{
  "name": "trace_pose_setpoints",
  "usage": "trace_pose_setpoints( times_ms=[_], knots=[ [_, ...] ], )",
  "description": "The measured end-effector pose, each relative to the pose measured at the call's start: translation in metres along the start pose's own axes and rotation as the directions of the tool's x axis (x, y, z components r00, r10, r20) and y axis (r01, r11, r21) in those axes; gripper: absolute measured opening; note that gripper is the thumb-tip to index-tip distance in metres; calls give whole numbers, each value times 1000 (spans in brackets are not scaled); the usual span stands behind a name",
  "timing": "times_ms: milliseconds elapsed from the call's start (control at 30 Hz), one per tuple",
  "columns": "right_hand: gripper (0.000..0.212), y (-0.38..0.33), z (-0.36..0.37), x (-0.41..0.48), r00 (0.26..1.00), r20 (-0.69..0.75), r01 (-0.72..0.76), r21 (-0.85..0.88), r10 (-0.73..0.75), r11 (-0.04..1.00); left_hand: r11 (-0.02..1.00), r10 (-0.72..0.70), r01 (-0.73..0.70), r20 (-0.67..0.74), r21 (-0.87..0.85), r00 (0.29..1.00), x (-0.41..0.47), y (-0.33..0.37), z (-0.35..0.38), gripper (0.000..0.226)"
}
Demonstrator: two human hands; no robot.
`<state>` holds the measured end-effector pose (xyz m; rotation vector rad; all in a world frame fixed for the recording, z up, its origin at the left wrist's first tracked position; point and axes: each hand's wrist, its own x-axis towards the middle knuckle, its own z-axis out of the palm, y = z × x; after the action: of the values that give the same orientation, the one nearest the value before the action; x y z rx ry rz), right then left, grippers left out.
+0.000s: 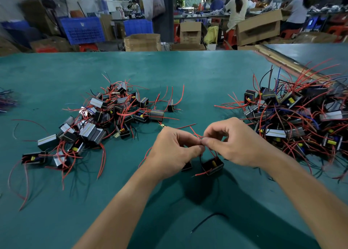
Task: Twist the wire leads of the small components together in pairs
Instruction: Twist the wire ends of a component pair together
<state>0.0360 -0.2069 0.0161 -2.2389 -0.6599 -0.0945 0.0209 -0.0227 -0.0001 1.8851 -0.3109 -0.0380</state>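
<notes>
Left hand and right hand pinch red wire leads over the green table.
Fingertips meet at the leads; two black components sit just beneath (one half hidden by the left hand), between the scattered pile at left and the denser heap at right.

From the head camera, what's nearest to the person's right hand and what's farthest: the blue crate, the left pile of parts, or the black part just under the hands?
1. The black part, just under the right hand, which pinches its red leads.
2. The left pile, across the mat to the left.
3. The blue crate, beyond the mat, back left.
</notes>
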Motion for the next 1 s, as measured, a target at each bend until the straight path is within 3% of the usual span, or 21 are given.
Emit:
trace_pose_setpoints(
  times_ms=[167,300,367,467,567,833,1000],
  knots=[
    [26,0,4,1,982,90,-174,70,168,982,977,121,-106,-72,187,990,-4,0,4,15],
    [27,4,6,2,954,112,-295,200,277,934,970,135,-118,-66,213,989,-2,-4,4,11],
    [24,4,6,1,969,47,-246,201,242,948,980,98,-87,-57,178,994,-1,-6,4,13],
    [12,1,5,0,992,-93,-83,43,86,996,998,30,-27,-40,57,999,2,-4,3,14],
    [14,0,6,1,988,-153,22,10,-20,1000,997,-39,38,-17,-68,999,3,-3,1,17],
    [16,1,7,-1,986,-124,100,-114,-114,988,982,-129,129,10,-138,992,3,-5,-2,20],
    [13,-1,8,-2,987,-98,108,-204,-130,973,977,-155,151,-17,-150,988,2,-5,-1,8]
  ],
)
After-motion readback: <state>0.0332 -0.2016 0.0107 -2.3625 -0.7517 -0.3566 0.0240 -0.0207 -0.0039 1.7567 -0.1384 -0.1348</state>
